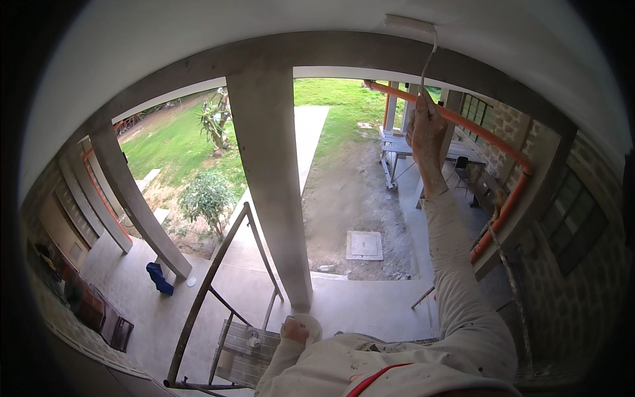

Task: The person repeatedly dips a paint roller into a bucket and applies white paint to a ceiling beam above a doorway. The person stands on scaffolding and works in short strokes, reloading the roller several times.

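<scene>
My right hand (426, 126) is raised high, its fingers wrapped round the handle of a paint roller (410, 25). The roller's pale sleeve lies up at the white ceiling (264, 20), close to the grey beam; its bent wire frame runs down to my fist. Low in front of my body, my left hand (295, 331) grips the rim of a round white tub (309, 324). What the tub contains is hard to make out. Pale, paint-spotted sleeves cover both arms.
A metal scaffold frame (205, 291) with a plank platform (248, 347) stands at lower left. A concrete column (264, 165) rises ahead, under a grey beam (357, 49). An orange pipe (486, 135) runs at right. Below are a blue item (159, 279), tables (397, 145) and a chair (461, 167).
</scene>
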{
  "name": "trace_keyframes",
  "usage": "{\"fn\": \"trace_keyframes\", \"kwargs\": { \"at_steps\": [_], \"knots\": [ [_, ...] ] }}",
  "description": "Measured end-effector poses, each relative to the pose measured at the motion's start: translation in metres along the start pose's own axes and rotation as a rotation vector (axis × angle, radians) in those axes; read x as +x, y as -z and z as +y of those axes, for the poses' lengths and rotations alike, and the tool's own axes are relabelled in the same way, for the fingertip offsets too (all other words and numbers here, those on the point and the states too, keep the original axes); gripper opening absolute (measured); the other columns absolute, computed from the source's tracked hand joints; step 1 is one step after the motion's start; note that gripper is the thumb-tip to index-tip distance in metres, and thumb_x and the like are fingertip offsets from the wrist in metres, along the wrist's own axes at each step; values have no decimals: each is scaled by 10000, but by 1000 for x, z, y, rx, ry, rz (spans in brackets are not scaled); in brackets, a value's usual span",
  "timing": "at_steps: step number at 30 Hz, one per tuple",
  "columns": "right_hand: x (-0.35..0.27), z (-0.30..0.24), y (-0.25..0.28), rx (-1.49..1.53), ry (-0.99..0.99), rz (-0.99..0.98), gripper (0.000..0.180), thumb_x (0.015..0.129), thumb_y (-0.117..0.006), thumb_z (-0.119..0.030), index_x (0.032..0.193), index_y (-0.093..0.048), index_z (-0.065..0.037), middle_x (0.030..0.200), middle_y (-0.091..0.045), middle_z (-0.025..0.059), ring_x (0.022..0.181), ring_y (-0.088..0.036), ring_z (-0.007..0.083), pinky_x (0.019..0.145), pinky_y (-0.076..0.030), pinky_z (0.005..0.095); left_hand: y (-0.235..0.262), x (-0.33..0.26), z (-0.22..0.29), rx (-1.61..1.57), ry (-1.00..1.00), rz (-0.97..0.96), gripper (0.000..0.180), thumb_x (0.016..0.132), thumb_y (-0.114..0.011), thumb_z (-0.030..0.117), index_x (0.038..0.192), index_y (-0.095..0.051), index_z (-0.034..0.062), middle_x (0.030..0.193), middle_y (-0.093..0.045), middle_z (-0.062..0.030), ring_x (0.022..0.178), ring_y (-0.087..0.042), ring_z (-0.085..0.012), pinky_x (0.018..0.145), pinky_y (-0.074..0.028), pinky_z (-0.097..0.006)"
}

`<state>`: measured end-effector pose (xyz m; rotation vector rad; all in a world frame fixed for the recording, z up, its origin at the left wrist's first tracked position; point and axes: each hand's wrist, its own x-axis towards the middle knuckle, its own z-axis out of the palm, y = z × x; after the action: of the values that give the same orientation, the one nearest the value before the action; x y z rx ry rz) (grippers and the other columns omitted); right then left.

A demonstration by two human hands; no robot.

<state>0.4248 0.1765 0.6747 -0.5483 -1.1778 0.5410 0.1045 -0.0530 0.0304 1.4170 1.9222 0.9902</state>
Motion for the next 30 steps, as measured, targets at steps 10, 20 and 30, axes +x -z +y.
{"fn": "trace_keyframes", "kwargs": {
  "at_steps": [10, 20, 30],
  "knots": [
    [-55, -30, 2, 36, 159, 64, 453, 1104, -523, -247, 1513, -492, -56, 620, -420, -59, 439, -322, 0, 362, -264, 204, 12, 12, 4, -102, 57, -33, 288, 651, -689, 84, 879, -633, -84, 874, -682, -273, 849, -702, -430, 775, -559, -492],
    [-65, -39, 13, 102, 468, 32, 394, 1092, -521, -99, 1477, -534, -15, 739, -463, -55, 582, -366, 16, 465, -298, 204, 44, 10, 52, 26, 15, -151, 257, 667, -680, 81, 852, -635, -91, 906, -678, -294, 909, -696, -443, 823, -548, -491],
    [-52, -33, 17, 51, 502, 58, 408, 1087, -498, -50, 1493, -520, -16, 759, -443, -56, 629, -370, 14, 524, -329, 191, 28, 21, 36, 111, -84, -96, 262, 665, -709, 60, 866, -611, -77, 817, -656, -250, 813, -683, -387, 729, -546, -460]
  ]
}}
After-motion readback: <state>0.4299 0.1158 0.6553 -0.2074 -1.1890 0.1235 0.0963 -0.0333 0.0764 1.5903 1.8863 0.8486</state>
